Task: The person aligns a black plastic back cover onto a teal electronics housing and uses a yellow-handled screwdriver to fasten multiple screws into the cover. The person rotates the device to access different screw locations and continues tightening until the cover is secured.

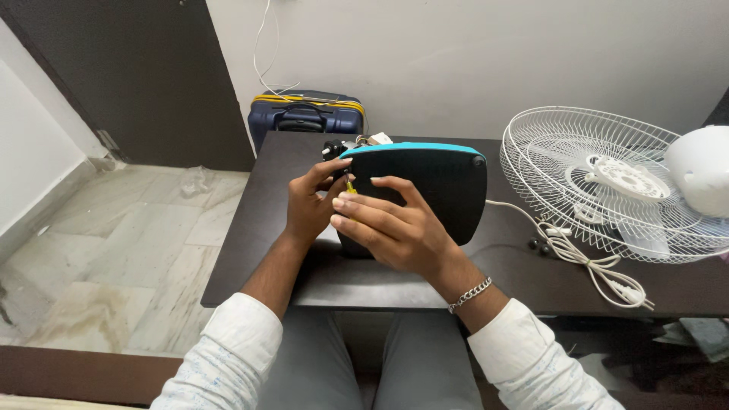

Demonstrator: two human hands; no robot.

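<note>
A black rounded base with a teal rim (pixel 437 182) stands tilted up on the dark table (pixel 524 281) in front of me. My left hand (pixel 310 203) rests against its left edge, fingers curled around that side. My right hand (pixel 395 228) lies over the lower left of the base and pinches a small yellow-handled tool (pixel 350 184) held against it. Most of the tool is hidden by my fingers. A silver chain bracelet (pixel 471 294) sits on my right wrist.
A white wire fan guard (pixel 577 152) and white motor housing (pixel 702 178) lie at the table's right. A bundled white cord with plug (pixel 600 269) trails beside them, near small black screws (pixel 541 246). A blue suitcase (pixel 304 114) stands behind the table by the wall.
</note>
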